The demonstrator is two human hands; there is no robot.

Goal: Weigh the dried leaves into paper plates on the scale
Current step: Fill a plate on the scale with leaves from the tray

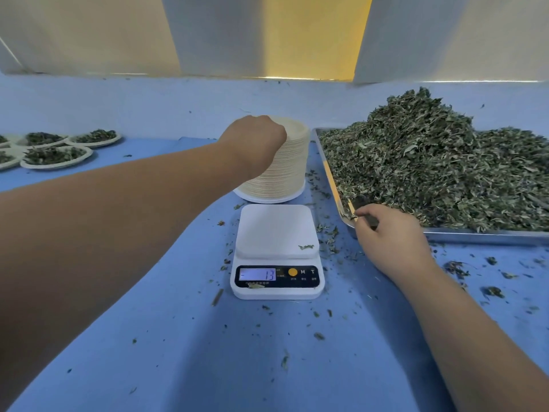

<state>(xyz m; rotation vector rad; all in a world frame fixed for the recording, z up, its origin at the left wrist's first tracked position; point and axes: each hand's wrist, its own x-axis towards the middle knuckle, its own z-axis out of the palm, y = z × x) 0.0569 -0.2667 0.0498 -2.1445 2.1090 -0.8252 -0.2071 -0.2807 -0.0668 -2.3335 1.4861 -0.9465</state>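
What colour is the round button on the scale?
Orange-yellow: the round button on the white digital scale, seen in head view.

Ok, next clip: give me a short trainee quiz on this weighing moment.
1. True or false: a paper plate already sits on the scale.
2. The left hand is at: A) the stack of paper plates; B) the filled plates; C) the scale's buttons.
3. Which hand grips a dark tool at the near corner of the metal tray?

Key: 1 false: the platform holds only a leaf scrap, and the display reads minus 13. 2 A. 3 the right hand.
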